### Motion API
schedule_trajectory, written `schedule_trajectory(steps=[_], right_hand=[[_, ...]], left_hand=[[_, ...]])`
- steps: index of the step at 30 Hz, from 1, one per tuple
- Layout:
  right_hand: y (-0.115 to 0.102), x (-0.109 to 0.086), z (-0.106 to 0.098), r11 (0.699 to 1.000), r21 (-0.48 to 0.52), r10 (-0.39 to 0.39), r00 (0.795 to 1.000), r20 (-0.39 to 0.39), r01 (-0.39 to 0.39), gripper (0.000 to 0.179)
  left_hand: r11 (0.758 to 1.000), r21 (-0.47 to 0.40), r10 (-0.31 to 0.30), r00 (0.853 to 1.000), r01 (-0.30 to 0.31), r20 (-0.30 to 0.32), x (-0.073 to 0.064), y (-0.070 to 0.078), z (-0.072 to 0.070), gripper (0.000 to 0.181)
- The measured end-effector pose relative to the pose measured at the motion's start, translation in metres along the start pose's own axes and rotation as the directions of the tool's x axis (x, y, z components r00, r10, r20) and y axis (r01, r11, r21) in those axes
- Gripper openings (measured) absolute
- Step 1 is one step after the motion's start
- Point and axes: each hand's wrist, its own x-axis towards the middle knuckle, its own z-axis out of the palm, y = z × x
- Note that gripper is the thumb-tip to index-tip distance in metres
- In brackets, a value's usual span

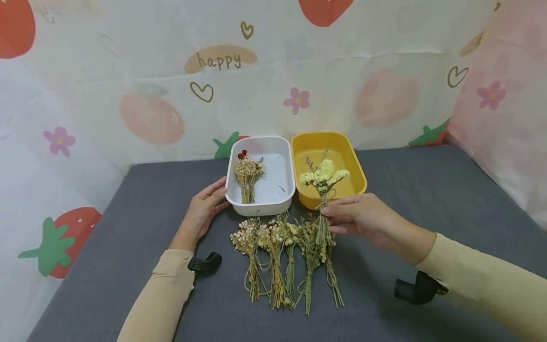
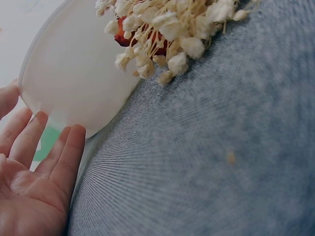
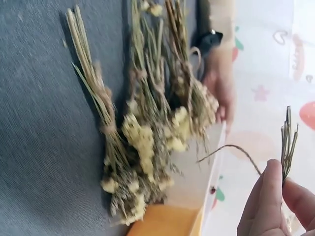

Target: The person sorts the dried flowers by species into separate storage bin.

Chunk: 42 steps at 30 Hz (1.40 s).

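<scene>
My right hand (image 1: 363, 216) pinches a twine-tied bunch of pale yellow dried flowers (image 1: 325, 175) by its stems, heads up, in front of the yellow tray (image 1: 361, 183). In the right wrist view the stem ends (image 3: 289, 142) stick out between thumb and fingers. My left hand (image 1: 202, 209) touches the left side of the white tray (image 1: 282, 208), its fingers extended against the wall in the left wrist view. Inside the white tray lies a bunch of cream dried flowers (image 1: 248, 178) with small red blooms. Several tied bunches (image 1: 278, 266) lie in a row on the cloth before the trays.
Both trays stand side by side at the back of a table with a grey cloth (image 1: 171, 190). Behind them hangs a white curtain (image 1: 273, 109) printed with fruit and flowers. A few loose bits lie in the white tray.
</scene>
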Motion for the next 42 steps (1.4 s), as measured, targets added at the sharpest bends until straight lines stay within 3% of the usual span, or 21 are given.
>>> schedule_trajectory(steps=[7, 9, 14, 19, 36, 42], right_hand=[[-0.016, 0.014, -0.011, 1.000, 0.021, 0.005, 1.000, -0.022, -0.004, 0.055], [-0.021, 0.018, -0.014, 1.000, 0.019, -0.005, 0.999, -0.032, 0.005, 0.050], [-0.035, 0.032, -0.022, 0.999, 0.033, -0.018, 0.998, -0.064, 0.020, 0.010], [-0.041, 0.048, -0.028, 1.000, 0.002, -0.021, 0.997, -0.067, 0.022, 0.010], [-0.023, 0.105, -0.047, 0.996, -0.085, 0.016, 0.995, -0.103, -0.025, 0.037], [-0.016, 0.125, -0.047, 0.991, -0.132, 0.010, 0.998, -0.057, -0.018, 0.042]], left_hand=[[1.000, 0.008, -0.009, 1.000, 0.009, 0.008, 0.002, -0.001, -0.002, 0.055], [1.000, 0.008, -0.010, 1.000, 0.010, 0.009, 0.002, -0.001, -0.002, 0.055], [1.000, 0.012, 0.000, 1.000, 0.000, 0.009, 0.002, -0.002, -0.003, 0.055], [1.000, 0.022, 0.011, 1.000, -0.012, 0.011, 0.002, -0.002, -0.002, 0.055], [1.000, -0.004, -0.006, 1.000, 0.006, 0.010, 0.002, -0.004, 0.000, 0.055], [1.000, 0.011, 0.004, 1.000, -0.004, 0.008, 0.001, -0.002, -0.002, 0.054]])
